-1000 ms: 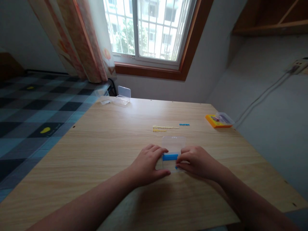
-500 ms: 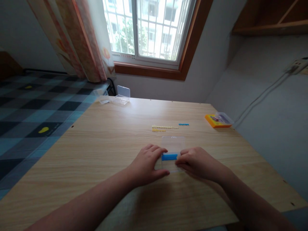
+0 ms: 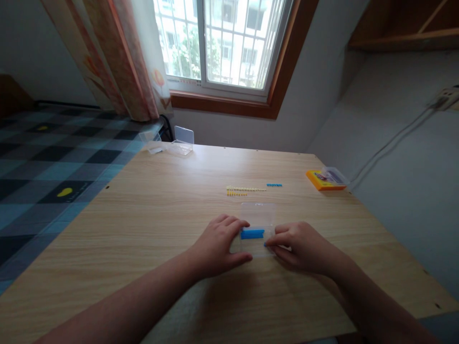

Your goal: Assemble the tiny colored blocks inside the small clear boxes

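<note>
A clear plastic box [image 3: 269, 211] with its lid raised lies on the table in front of me. Inside it, a row of thin blue sticks [image 3: 252, 234] lies side by side along the back left. My left hand [image 3: 224, 242] grips the box's left side, index finger at the back and thumb at the front. At the box's right end, the thumb and fingers of my right hand [image 3: 292, 244] pinch a small blue piece [image 3: 265, 244]; only its tip shows. Part of the box's right edge is hidden by that hand.
Beyond the box lie rows of small pale yellow pieces [image 3: 247, 189], yellow pieces [image 3: 236, 195] and blue pieces [image 3: 274, 185]. An orange-and-yellow case [image 3: 324, 180] sits at the table's right edge. Clear open boxes [image 3: 184, 136] stand at the far left corner of the wooden table [image 3: 143, 215].
My right hand has shifted slightly right, and its fingers have spread a little, exposing a blue tip at the fingertips. The left hand and the box stay put.
</note>
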